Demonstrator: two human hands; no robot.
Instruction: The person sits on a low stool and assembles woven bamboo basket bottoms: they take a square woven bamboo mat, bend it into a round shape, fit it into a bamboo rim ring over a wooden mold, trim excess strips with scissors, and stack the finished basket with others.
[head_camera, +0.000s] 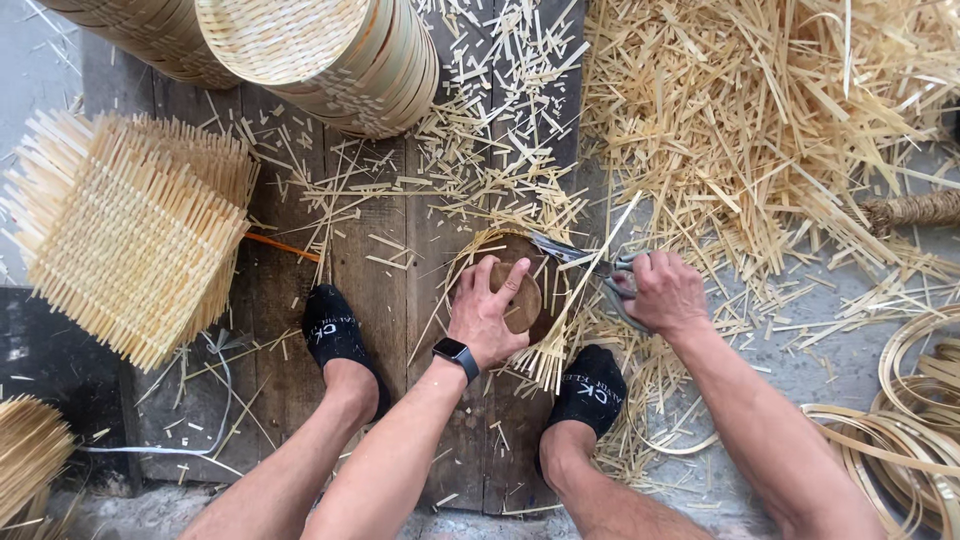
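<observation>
There was a single view, from a camera worn on the person's head. It looked almost straight down, close over the forearms and both socked feet, at a wooden board (390, 300) lying on the floor. The frame reached from a stack of woven squares (130, 235) at left to a heap of bamboo offcuts (760, 120) at upper right.

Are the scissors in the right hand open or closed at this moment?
Open. The scissors in the right hand show two blades spread apart near the woven piece under the left hand.
</observation>
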